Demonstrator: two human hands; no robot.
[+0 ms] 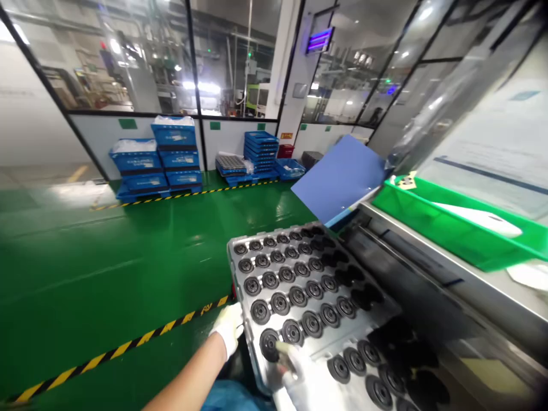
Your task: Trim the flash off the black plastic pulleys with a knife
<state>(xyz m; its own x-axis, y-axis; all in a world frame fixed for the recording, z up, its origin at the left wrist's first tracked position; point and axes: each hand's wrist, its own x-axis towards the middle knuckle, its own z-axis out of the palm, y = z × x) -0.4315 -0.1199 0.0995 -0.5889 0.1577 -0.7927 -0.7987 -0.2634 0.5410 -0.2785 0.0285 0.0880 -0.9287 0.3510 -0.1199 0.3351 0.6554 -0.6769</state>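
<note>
A grey moulded tray (240, 268) is tilted up in front of me, with rows of round black rubber parts (280, 302) sitting in its recesses. My left hand (229, 328), in a white glove, grips the tray's near left edge. My right hand (295, 371), also gloved, lies over the tray's near corner, its fingers against a black round part (269, 345). Whether those fingers hold that part is hard to tell. The tray's near end is partly hidden by this hand.
A green plastic bin (458, 225) holding a long white item stands on a steel bench (428, 268) to the right. A blue sheet (338, 180) leans beyond the tray. Blue crates (173, 154) stand on pallets across the green floor (115, 268), behind yellow-black tape, before a glass wall.
</note>
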